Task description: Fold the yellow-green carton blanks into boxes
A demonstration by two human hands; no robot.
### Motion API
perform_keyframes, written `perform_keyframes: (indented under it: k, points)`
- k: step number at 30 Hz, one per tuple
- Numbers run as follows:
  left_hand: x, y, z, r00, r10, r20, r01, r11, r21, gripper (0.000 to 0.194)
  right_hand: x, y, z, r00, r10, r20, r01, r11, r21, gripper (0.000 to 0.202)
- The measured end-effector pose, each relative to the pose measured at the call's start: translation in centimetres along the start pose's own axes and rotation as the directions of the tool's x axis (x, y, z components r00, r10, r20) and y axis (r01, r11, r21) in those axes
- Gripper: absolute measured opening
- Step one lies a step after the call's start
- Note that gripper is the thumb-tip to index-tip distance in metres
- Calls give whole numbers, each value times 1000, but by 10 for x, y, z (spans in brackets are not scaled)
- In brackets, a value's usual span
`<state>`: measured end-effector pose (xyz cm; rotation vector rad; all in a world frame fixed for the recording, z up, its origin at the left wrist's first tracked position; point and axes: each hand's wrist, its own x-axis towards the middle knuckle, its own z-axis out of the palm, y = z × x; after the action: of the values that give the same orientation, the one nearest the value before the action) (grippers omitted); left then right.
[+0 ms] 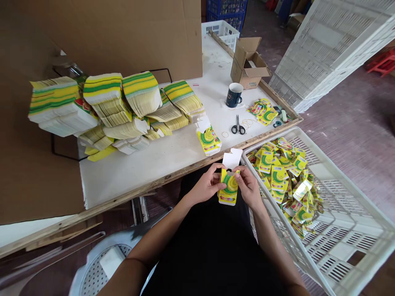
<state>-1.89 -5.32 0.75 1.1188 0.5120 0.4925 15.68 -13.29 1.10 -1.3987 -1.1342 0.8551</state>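
Both hands hold one small yellow-green carton (228,189) in front of my lap, its white top flap raised. My left hand (210,183) grips its left side, thumb across the front. On the right side, my right hand (247,186) pinches the upper edge near the opening. Several similar flat cartons (209,139) lie on the table just beyond. Bundled stacks of yellow, green and white cartons (140,92) fill the table's left part. A white crate (342,176) to my right contains many yellow packs (279,174).
On the white table (114,176) are black scissors (238,126), a dark mug (233,95), rubber bands, an open cardboard box (248,68) and loose packs (262,111). Tall white crates (327,45) stand at the back right. A large cardboard sheet (132,37) rises behind the stacks.
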Motion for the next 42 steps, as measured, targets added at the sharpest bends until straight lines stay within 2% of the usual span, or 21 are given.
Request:
perform_keyframes:
  k: [4,6,7,10,12,14,16,19,22,27,31,35,38,42]
  points:
    - [-1,0,-3,999,-16,28,16,1000,8,95,3,-1,-1,994,-97,-54,92,993,-78,28]
    - [-1,1,-5,998,-26,56,24,999,39,99,3,3,1,989,-113,-97,107,992,-60,23]
    - [0,1,-6,998,-28,64,25,998,54,96,2,5,2,986,-101,-132,99,995,-26,21]
    - [1,1,-8,998,-6,57,1,996,88,80,1,8,4,977,-69,-204,77,997,33,33]
    - [2,0,-7,999,36,33,-40,991,125,68,1,5,2,976,-114,-186,108,993,-39,33]
    - [2,0,-6,997,77,1,-76,979,189,61,2,1,-1,974,-174,-144,157,980,-124,47]
    - [2,0,-5,994,108,-23,-99,964,247,58,3,-3,-4,982,-171,-79,158,976,-149,50]
    - [1,-1,-4,990,136,-36,-118,942,315,55,3,-2,-4,1000,-11,21,15,987,-160,41]
    - [-1,0,-4,991,132,-20,-114,919,378,52,3,4,1,995,103,17,-96,970,-224,41]
    - [-3,1,-4,999,51,-7,-46,950,309,58,3,7,5,995,68,-74,-89,943,-322,31]
    - [0,-1,-3,999,29,-26,-22,974,225,63,2,3,7,996,75,-53,-88,948,-307,40]
    - [0,1,0,997,48,-53,-32,965,262,59,1,7,7,994,50,-94,-78,943,-324,43]
    - [0,6,0,999,49,-20,-41,949,312,57,2,10,5,990,7,-141,-56,936,-348,42]
    - [-1,8,-1,998,62,1,-58,925,376,56,2,9,6,991,25,-134,-74,922,-380,34]
